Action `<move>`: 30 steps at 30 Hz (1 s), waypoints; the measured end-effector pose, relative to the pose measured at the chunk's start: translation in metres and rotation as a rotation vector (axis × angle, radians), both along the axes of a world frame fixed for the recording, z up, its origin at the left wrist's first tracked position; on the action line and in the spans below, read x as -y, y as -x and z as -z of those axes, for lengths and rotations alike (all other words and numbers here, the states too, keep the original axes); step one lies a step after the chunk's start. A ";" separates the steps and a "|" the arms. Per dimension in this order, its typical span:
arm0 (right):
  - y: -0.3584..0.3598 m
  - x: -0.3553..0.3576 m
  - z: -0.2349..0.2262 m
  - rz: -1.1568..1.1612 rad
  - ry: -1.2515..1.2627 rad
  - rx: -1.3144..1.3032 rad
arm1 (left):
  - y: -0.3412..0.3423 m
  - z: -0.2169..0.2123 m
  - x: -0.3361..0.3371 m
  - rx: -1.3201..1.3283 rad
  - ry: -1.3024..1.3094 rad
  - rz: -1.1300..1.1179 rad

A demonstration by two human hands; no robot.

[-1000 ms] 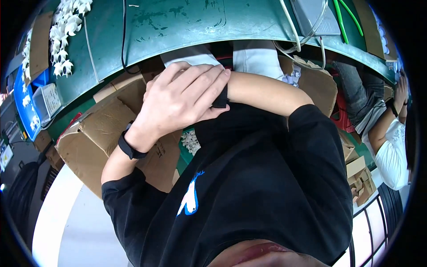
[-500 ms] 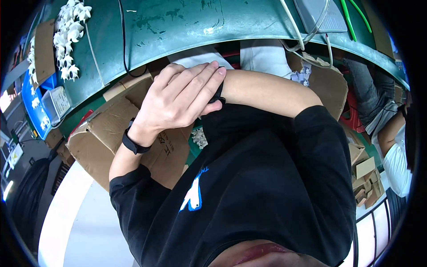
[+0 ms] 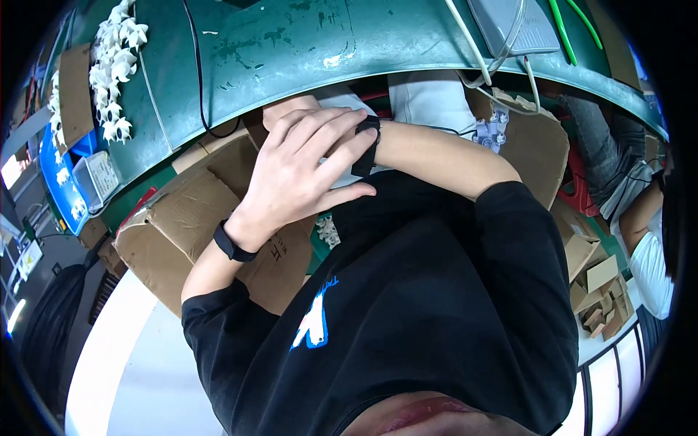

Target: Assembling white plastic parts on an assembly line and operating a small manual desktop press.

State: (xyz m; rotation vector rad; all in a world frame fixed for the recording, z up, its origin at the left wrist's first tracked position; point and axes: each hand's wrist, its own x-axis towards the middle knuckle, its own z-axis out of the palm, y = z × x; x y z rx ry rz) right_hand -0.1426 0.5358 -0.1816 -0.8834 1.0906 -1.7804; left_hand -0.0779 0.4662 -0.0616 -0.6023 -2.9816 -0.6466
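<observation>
My left hand [image 3: 294, 174] lies across the back of my right hand, its fingers stretched and slightly apart, the thumb held away from them. The fingertips reach a black wristband [image 3: 368, 145] on my right wrist and seem to touch it. Most of my right hand [image 3: 289, 107] is covered; only a part shows beyond the left knuckles, near the table edge, and its fingers are hidden. Another black band [image 3: 234, 242] circles my left wrist. Both hands are in front of my black shirt, just below the table's near edge.
The green table [image 3: 276, 65] spans the top, with white star-shaped parts [image 3: 113, 65], a black cable [image 3: 196, 65] and a grey device [image 3: 516, 27] on it. Open cardboard boxes [image 3: 174, 225] stand below at left and right. A seated person [image 3: 647, 247] is at far right.
The left fingers have spread and the thumb has swung away from them. More of the right wristband shows, and part of my right hand has come into sight. The view has shifted slightly.
</observation>
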 end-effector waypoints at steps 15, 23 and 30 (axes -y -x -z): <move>0.000 0.007 0.024 0.012 -0.057 0.039 | -0.011 0.043 0.006 0.048 0.063 -0.010; 0.011 -0.005 0.046 0.019 -0.091 0.070 | -0.010 0.037 0.007 -0.030 0.142 -0.078; -0.007 0.008 0.089 0.032 0.085 0.266 | -0.007 0.030 0.004 0.090 -0.177 -0.240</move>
